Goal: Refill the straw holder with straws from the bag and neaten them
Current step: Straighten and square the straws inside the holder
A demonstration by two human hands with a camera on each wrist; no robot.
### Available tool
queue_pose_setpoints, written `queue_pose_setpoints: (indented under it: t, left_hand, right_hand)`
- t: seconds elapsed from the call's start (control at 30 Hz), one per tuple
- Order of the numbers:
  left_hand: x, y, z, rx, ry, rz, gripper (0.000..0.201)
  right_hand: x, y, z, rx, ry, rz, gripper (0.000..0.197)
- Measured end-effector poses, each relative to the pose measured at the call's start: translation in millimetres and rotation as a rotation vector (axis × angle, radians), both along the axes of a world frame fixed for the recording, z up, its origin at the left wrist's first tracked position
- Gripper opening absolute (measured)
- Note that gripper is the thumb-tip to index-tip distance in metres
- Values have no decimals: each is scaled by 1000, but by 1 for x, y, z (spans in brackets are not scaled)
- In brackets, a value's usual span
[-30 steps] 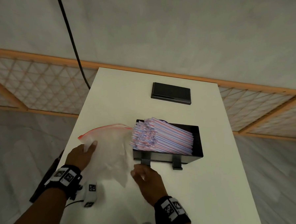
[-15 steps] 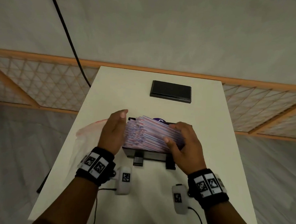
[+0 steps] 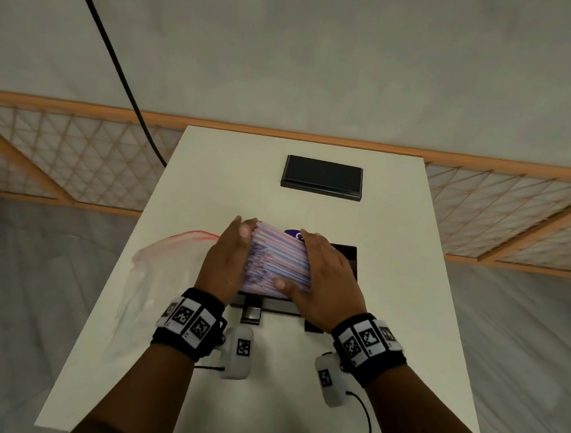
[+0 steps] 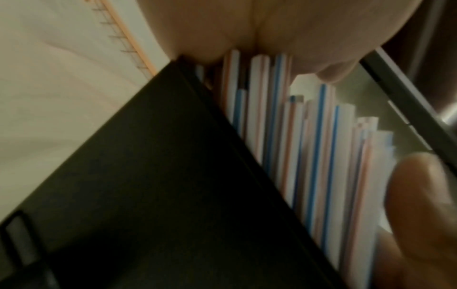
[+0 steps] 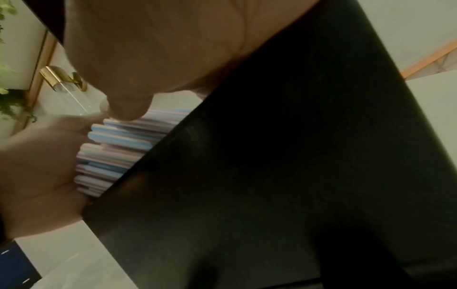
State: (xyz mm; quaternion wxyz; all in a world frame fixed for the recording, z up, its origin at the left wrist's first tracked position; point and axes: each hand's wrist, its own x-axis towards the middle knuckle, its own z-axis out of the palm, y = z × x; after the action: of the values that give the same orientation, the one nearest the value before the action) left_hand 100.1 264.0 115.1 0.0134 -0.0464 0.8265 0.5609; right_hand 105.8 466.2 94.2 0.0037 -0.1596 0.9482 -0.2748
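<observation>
A thick bundle of red- and blue-striped white straws [image 3: 278,262] lies in the black straw holder [image 3: 346,257] at mid table. Their left ends stick out past the holder's left wall. My left hand [image 3: 225,266] lies flat against those ends, fingertips at the far corner. My right hand [image 3: 327,284] grips the bundle from above, fingers over the top and thumb on the near side. The left wrist view shows the straws [image 4: 316,156] beside the holder wall [image 4: 148,176]. The right wrist view shows stacked straw ends [image 5: 118,144]. The clear bag [image 3: 162,276] with a red zip strip lies flat to the left.
A flat black box [image 3: 322,177] sits near the far end of the white table [image 3: 385,370]. Something purple [image 3: 293,234] peeks out behind the straws. A black cable [image 3: 120,68] hangs at the far left. A wooden lattice rail [image 3: 509,208] runs behind the table.
A second ago my left hand held the bag and my right was in front of the holder. Both hands came onto the straws, and my right hand has slid left over them.
</observation>
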Motion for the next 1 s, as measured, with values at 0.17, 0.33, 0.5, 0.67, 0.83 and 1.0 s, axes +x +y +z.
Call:
queue_pose_setpoints:
  t: [0.17, 0.33, 0.5, 0.67, 0.83, 1.0]
  left_hand:
    - [-2, 0, 0, 24, 70, -3, 42]
    - [2, -3, -5, 53, 81, -21, 54]
    - [1, 0, -10, 157, 61, 25, 52]
    - [0, 5, -9, 233, 23, 115, 61]
    - [-1, 11, -8, 262, 58, 111, 66]
    - [-4, 18, -2, 269, 66, 97, 63]
  right_hand:
    - [-1, -1, 0, -58, -18, 4, 93]
    - [-7, 4, 6, -266, -113, 27, 84]
    - [-27, -1, 33, -324, -316, 54, 74]
    - [-45, 1, 32, -215, -329, 179, 55]
    - [-47, 4, 12, -272, -213, 252, 56]
    - [-44, -7, -4, -279, -79, 220, 69]
